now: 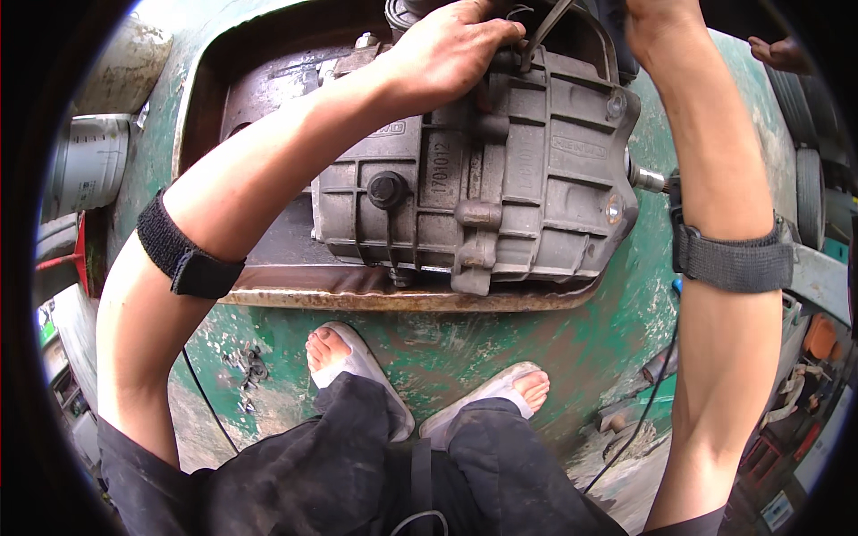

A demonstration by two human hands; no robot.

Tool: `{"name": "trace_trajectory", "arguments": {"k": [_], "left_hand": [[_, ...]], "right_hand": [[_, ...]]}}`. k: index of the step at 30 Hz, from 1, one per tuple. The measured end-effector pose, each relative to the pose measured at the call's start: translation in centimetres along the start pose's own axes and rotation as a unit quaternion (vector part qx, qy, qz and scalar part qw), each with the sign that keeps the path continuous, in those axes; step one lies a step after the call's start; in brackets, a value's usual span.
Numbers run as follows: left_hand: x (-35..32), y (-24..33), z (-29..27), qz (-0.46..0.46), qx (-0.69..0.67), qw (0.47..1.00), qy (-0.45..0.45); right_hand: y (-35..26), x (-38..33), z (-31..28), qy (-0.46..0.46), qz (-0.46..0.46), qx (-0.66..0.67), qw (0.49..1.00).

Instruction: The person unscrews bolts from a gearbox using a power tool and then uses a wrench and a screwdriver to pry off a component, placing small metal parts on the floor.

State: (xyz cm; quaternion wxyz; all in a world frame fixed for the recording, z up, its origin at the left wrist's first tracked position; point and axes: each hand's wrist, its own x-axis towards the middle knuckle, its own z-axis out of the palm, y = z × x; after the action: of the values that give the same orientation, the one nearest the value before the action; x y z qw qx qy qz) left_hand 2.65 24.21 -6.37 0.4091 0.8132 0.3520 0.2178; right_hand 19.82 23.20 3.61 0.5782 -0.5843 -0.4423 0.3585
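Observation:
A grey cast-metal gearbox housing (500,179) lies in a rusty metal tray (393,297) in front of me. My left hand (451,49) rests on the housing's far top edge, fingers curled down over it beside a thin metal tool (543,31) that sticks up there. My right hand (661,22) reaches past the top of the housing and is cut off by the picture's edge, so what it holds is hidden. A short shaft (645,179) pokes out of the housing's right side, next to my right forearm. Both forearms wear black straps.
The tray sits on worn green-painted floor (465,353). My feet in pale sandals (357,362) stand just below the tray. A white bucket (85,165) is at the left, tyres (809,192) at the right, another person's foot (782,54) at the top right.

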Motion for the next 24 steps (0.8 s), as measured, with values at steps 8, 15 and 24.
{"name": "trace_trajectory", "arguments": {"k": [8,15,24], "left_hand": [[-0.4,1.6,-0.1,-0.049,-0.068,0.996,0.013],[-0.3,2.2,-0.6,-0.121,-0.099,0.988,-0.002],[-0.3,2.0,-0.8,-0.112,-0.079,0.991,0.006]], "right_hand": [[0.0,1.0,1.8,0.085,0.124,0.269,0.951],[-1.8,-4.7,0.5,-0.099,0.248,0.598,0.755],[6.0,-16.0,-1.2,-0.205,-0.405,-0.128,0.882]]}}
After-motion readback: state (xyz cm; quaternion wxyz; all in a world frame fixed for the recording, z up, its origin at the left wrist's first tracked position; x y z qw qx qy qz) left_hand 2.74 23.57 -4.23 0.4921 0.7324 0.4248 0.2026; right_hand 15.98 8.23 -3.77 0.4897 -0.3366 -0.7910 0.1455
